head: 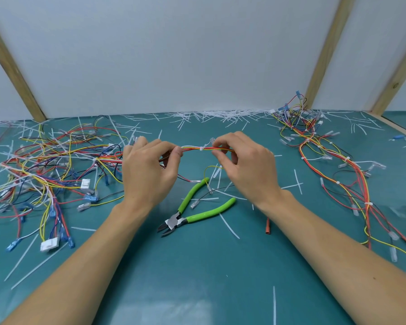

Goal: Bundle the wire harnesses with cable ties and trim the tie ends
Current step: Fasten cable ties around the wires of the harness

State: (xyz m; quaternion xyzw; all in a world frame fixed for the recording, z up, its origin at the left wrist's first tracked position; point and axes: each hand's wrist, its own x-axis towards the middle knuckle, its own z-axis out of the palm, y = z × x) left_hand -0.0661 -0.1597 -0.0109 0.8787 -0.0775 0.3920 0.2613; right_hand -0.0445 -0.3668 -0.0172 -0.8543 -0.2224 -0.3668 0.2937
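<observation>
A thin wire harness (pixel 192 149) of red, yellow and white wires is held level above the green mat. My left hand (pixel 148 172) pinches its left part between thumb and fingers. My right hand (pixel 246 165) pinches it just right of a white cable tie (pixel 201 149) that wraps the wires. Loose ends of the harness hang down behind my hands. Green-handled flush cutters (pixel 192 207) lie open on the mat below, between my wrists, touched by neither hand.
A tangled pile of harnesses (pixel 49 170) covers the left of the mat (pixel 197 277). Tied harnesses (pixel 333 165) lie at the right. Trimmed white tie ends (pixel 220 114) litter the back edge by the white wall. A red terminal sleeve (pixel 267 227) lies near my right forearm.
</observation>
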